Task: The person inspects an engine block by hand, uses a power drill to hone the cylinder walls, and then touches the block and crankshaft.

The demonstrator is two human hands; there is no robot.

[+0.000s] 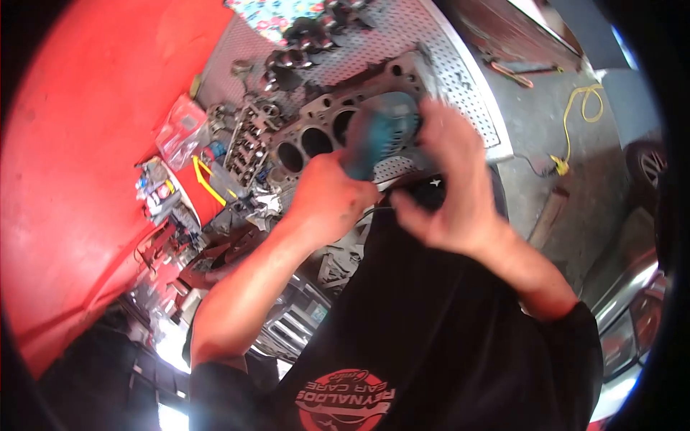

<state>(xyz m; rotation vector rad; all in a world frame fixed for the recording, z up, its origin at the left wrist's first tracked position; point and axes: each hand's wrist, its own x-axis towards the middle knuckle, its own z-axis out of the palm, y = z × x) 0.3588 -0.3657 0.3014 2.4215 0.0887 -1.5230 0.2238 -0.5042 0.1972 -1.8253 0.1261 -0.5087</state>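
Observation:
My left hand (332, 195) is closed around a teal power tool (384, 129) with vent slots, blurred by motion; its exact kind does not show. The tool overlaps an engine block (291, 129), whose round cylinder bores face up. To the right of the tool, my right hand (460, 187) is raised with thumb and fingers apart, holding nothing. The block lies on a light perforated metal tabletop (460, 86).
A crankshaft (305, 43) and a floral cloth (273, 14) lie at the table's far side. Left of the block are a cylinder head (248, 147) and a plastic bag (183, 129). A red wall (86, 144) borders the left. A yellow cord (568, 122) crosses the floor at right.

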